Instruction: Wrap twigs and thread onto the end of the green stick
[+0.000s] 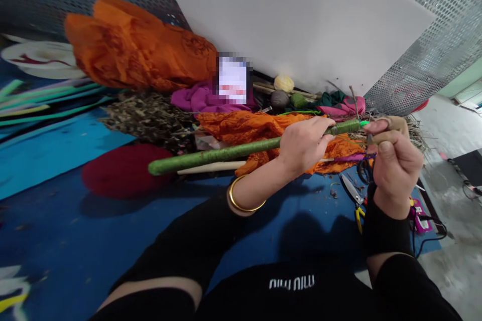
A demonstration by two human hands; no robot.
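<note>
A long stick wrapped in green yarn (226, 153) slants across the view above the table, its rounded end low on the left. My left hand (301, 143) is closed around it right of its middle, with a gold bangle at the wrist. At the stick's right end a bright green tip (364, 124) sticks out. My right hand (399, 155) is closed there, fingers curled and pinched by the tip; what lies between them is too small to make out. Below, a knife-like blade (352, 189) and yellow-handled pliers (359, 218) lie on the blue table (150, 241).
Behind the stick lie orange patterned cloth (222, 128), dried plant matter (146, 118), purple cloth (196, 98) and yarn balls (283, 84). A dark red ball (124, 170) sits at left. A blurred phone-like screen (232, 79) leans near a white board (301, 20).
</note>
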